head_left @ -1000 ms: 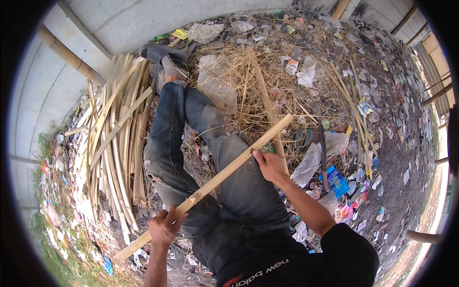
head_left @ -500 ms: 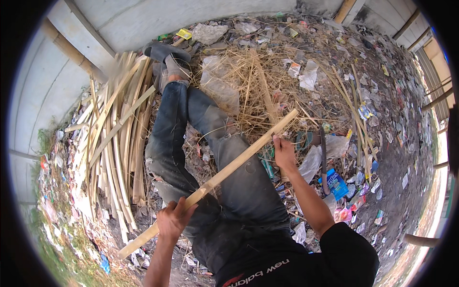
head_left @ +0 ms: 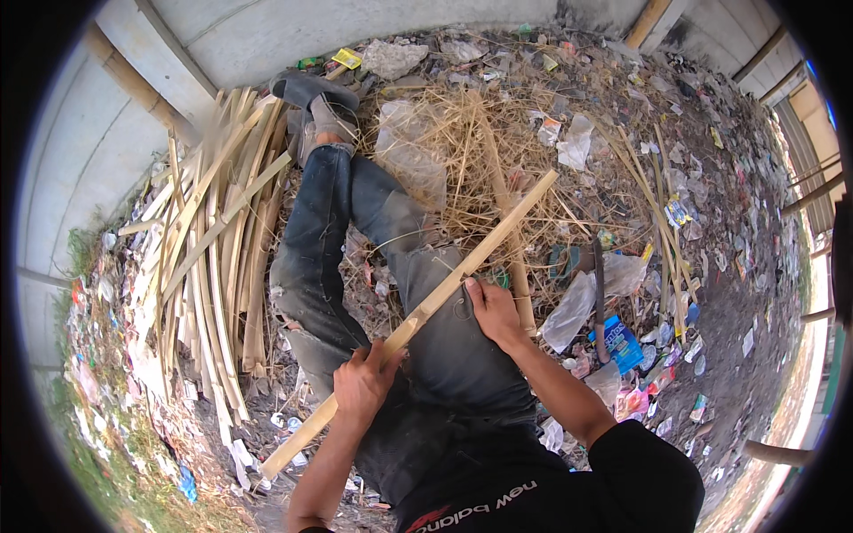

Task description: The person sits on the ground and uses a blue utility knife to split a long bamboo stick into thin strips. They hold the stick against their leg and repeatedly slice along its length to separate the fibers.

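A long, pale bamboo strip [head_left: 509, 224] slants across my thighs, its far end up to the right and its near end down by my left forearm. My left hand [head_left: 362, 388] is closed around its lower half. Around the middle of the strip, my right hand [head_left: 495, 313] pinches its lower edge, thumb against the wood; the other fingers are partly hidden. My legs in worn dark jeans [head_left: 306, 253] stretch forward beneath it. To the right lies a long dark blade [head_left: 599, 280] with a handle, apart from both hands.
A heap of split bamboo strips [head_left: 218, 240] lies left of my legs. Fine shavings [head_left: 453, 151] and another strip [head_left: 502, 191] are ahead. Thin strips [head_left: 662, 218] and a blue packet [head_left: 622, 345] lie rightward among litter. A pale wall [head_left: 293, 35] rises beyond my feet.
My right hand has moved down the strip, toward my left hand. My left hand has shifted up and right, and the strip now slants more steeply.
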A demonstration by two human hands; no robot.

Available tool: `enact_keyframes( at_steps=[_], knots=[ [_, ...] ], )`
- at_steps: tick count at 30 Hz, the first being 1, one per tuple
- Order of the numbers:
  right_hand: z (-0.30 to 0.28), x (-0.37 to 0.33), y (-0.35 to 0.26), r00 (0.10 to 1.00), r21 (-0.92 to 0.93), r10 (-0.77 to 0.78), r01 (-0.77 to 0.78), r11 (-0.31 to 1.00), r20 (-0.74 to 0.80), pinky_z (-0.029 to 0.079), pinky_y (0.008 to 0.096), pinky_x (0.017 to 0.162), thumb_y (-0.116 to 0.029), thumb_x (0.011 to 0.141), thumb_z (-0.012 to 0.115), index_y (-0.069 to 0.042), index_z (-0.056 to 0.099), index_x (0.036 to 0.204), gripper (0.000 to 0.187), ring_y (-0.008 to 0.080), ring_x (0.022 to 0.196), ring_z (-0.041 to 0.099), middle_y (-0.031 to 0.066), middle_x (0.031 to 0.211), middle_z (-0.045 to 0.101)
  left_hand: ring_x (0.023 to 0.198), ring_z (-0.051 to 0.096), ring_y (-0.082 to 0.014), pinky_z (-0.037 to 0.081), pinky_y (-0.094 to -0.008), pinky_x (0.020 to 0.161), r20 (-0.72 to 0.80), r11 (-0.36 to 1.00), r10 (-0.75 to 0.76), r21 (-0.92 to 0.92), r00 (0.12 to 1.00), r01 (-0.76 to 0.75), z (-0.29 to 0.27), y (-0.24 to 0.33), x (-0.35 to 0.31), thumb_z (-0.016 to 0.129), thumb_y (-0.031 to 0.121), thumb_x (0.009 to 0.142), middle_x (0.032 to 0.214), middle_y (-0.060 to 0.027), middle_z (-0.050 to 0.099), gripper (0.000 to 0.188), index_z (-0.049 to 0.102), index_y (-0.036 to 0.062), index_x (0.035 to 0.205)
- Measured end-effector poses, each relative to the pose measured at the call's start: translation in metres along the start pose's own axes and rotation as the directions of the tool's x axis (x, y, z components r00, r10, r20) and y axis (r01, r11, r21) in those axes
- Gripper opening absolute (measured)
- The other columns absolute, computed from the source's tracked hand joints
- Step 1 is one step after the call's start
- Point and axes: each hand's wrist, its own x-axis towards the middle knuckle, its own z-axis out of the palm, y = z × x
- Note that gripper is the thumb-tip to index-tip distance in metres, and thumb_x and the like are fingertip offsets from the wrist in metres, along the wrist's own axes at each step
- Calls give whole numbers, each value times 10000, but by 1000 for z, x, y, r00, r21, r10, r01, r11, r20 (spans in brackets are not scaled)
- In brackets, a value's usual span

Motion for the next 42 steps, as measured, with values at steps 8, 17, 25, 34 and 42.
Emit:
enact_keyframes(
  at_steps=[8, 17, 25, 34, 42],
  knots=[
    [-1, -4, -12, 998, -71, -62, 64, 995, 32, 510, 512, 730, -465, 1095, 500, 20, 690, 950, 541, 496, 814, 667, 284, 803, 668, 665, 712, -404, 564, -501, 577, 50, 994, -49, -97, 998, 54, 24, 35, 36, 750, 425, 955, 733, -186, 701, 372, 714, 57, 1001],
    [-12, -11, -32, 974, -127, -130, 156, 980, 187, 538, 526, 762, -442, 1089, 502, -28, 721, 911, 501, 468, 862, 684, 277, 855, 698, 712, 718, -435, 574, -513, 631, 87, 990, -27, -133, 996, 38, 40, 63, 80, 723, 440, 968, 775, -225, 720, 424, 715, 20, 905],
    [-13, 14, 25, 996, 448, 84, -67, 891, -18, 403, 340, 603, -467, 1061, 601, -8, 614, 840, 509, 148, 628, 490, 13, 665, 489, 733, 712, -449, 567, -529, 676, 166, 981, -51, -178, 985, 81, 19, 53, 75, 725, 444, 968, 744, -229, 707, 436, 718, 15, 888],
    [-8, 36, 7, 997, 318, 23, 3, 948, -78, 387, 308, 600, -431, 974, 764, 6, 692, 952, 443, 100, 661, 458, -22, 699, 520, 715, 691, -456, 534, -520, 671, 214, 956, -48, -274, 976, 107, 6, 36, 60, 693, 402, 1004, 719, -238, 676, 426, 730, -7, 890],
    [-18, 41, -14, 971, 96, -106, 129, 987, -212, 492, 395, 662, -454, 1051, 625, -4, 733, 1080, 463, 284, 704, 677, 114, 748, 684, 663, 651, -477, 490, -502, 646, 304, 892, -46, -416, 952, 176, 16, 9, 63, 639, 396, 1050, 671, -277, 611, 496, 728, -59, 872]
  ],
)
